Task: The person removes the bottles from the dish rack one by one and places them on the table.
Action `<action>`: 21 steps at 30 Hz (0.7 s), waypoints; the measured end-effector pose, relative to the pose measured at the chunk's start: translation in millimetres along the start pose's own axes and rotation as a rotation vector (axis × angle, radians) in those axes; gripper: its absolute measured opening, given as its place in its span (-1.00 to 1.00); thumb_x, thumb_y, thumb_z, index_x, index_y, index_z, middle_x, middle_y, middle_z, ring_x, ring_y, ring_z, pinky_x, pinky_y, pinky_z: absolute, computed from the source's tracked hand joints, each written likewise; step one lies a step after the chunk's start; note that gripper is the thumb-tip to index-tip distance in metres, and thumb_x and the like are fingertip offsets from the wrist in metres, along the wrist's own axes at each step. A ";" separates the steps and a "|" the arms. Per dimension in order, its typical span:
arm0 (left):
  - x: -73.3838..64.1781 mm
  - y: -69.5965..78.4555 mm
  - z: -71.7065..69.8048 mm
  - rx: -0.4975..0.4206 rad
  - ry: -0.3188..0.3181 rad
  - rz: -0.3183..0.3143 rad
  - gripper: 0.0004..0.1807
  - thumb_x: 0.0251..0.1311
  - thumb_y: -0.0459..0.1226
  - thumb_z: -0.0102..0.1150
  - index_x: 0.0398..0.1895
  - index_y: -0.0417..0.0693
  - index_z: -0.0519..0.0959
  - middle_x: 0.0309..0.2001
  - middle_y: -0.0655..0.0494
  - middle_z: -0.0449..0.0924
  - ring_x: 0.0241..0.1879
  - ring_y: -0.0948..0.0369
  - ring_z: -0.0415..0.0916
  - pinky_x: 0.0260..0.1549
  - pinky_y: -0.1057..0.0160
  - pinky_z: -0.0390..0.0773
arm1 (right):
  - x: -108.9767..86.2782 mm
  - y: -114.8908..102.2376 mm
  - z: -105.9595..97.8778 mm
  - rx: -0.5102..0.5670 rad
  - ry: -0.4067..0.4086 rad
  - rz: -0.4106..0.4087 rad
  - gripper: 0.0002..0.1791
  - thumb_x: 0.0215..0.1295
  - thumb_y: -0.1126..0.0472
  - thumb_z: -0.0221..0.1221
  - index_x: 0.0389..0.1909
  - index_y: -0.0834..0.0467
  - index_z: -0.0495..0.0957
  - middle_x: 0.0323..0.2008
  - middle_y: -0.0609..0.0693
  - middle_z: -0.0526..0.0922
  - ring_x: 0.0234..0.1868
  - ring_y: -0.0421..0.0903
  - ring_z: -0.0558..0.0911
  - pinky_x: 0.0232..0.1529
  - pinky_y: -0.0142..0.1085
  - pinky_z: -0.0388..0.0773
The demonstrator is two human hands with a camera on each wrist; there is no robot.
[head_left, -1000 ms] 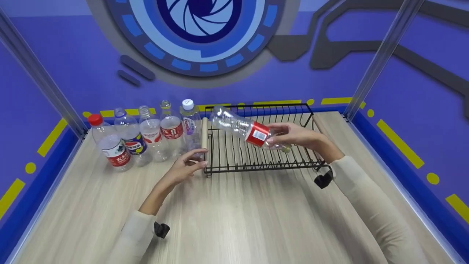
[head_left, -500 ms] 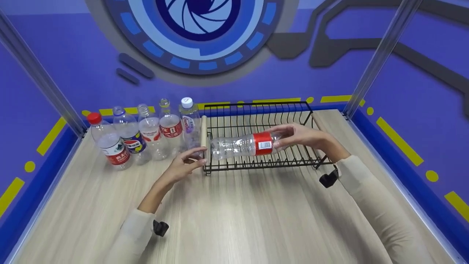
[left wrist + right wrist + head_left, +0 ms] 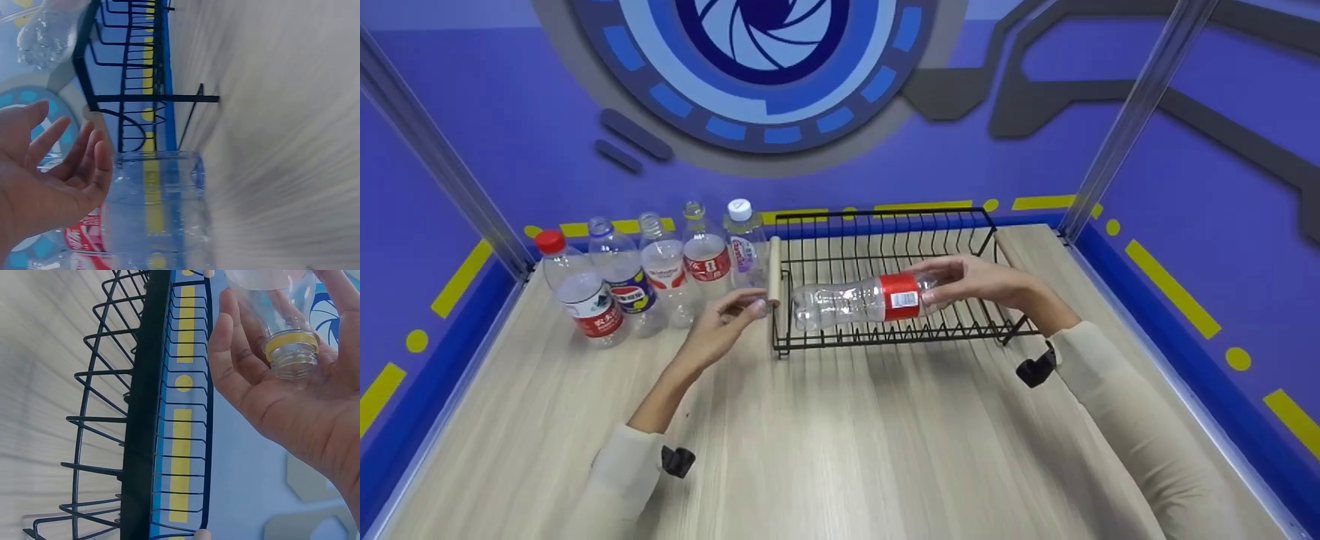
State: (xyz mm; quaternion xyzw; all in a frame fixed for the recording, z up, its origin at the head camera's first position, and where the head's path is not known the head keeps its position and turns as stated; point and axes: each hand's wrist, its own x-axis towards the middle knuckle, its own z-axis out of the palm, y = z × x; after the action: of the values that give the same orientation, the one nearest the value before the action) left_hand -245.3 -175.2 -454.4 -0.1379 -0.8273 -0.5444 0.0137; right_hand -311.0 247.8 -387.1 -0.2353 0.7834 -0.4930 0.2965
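My right hand (image 3: pixel 979 283) holds a clear plastic bottle (image 3: pixel 844 303) with a red label by its neck end. The bottle lies nearly level over the black wire rack (image 3: pixel 870 343), its base toward the rack's left side. In the right wrist view, the capless neck with a yellow ring (image 3: pixel 292 343) rests between thumb and fingers. My left hand (image 3: pixel 716 330) is beside the rack's left wooden handle (image 3: pixel 775 274), its fingertips close to the lower end. In the left wrist view, the left hand's fingers (image 3: pixel 84 152) bend loosely around nothing.
Several clear bottles stand in a row left of the rack, from a red-capped one (image 3: pixel 585 300) to a white-capped one (image 3: pixel 744 247) close by the left handle. A purple-blue wall (image 3: pixel 720 180) rises behind, over a wood-grain table (image 3: pixel 840 435).
My right hand has lowered the bottle from a tilted position to nearly level over the rack. My left hand has drawn slightly left from the rack's front left corner.
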 end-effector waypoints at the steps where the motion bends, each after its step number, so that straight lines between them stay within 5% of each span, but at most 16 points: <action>1: 0.3 4.2 -1.1 0.012 0.027 0.014 -0.60 0.49 -0.18 0.13 0.29 -0.13 0.56 0.08 -0.13 0.65 0.02 0.11 0.54 -0.05 0.28 0.50 | 0.0 -0.4 0.5 -0.001 0.000 0.001 -0.27 0.32 0.19 0.33 0.48 0.13 0.33 0.30 0.18 0.55 0.16 0.01 0.65 0.10 -0.16 0.66; 4: 0.5 18.4 -1.9 0.046 0.060 0.078 -0.59 0.44 -0.21 0.19 0.29 -0.12 0.57 0.04 -0.12 0.65 -0.03 0.08 0.55 -0.05 0.23 0.51 | 0.8 -1.0 2.3 0.006 0.003 0.007 -0.26 0.31 0.18 0.34 0.49 0.12 0.33 0.32 0.17 0.54 0.16 0.00 0.65 0.10 -0.16 0.66; 9: -0.9 37.0 4.3 0.072 0.005 0.182 -0.45 0.28 -0.20 0.37 0.34 -0.03 0.54 0.17 -0.17 0.59 0.16 -0.12 0.50 0.14 -0.08 0.50 | 4.0 -3.6 7.3 0.023 0.005 0.021 -0.26 0.29 0.16 0.36 0.47 0.13 0.35 0.31 0.18 0.55 0.15 0.03 0.66 0.14 -0.14 0.65; 13: -1.3 44.9 12.4 0.135 -0.025 0.202 -0.29 0.08 -0.11 0.53 0.36 0.05 0.53 0.25 -0.06 0.57 0.26 -0.08 0.45 0.24 -0.20 0.47 | 5.5 -5.7 12.6 0.023 0.008 0.042 -0.25 0.27 0.15 0.39 0.46 0.13 0.36 0.30 0.17 0.56 0.16 0.03 0.66 0.19 -0.11 0.63; 21: -1.7 49.9 20.5 0.216 -0.107 0.241 -0.21 -0.01 -0.06 0.59 0.34 -0.02 0.54 0.26 -0.03 0.58 0.17 0.00 0.52 0.14 -0.11 0.56 | 8.8 -11.9 21.5 -0.015 -0.026 0.034 -0.25 0.26 0.15 0.40 0.45 0.15 0.37 0.28 0.19 0.57 0.15 -0.01 0.66 0.25 0.01 0.58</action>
State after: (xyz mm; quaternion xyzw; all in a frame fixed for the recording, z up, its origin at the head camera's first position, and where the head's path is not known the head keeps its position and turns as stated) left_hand -229.0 -138.6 -418.3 -0.2627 -0.8579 -0.4388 0.0496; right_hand -301.4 223.6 -385.6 -0.2308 0.7869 -0.4790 0.3133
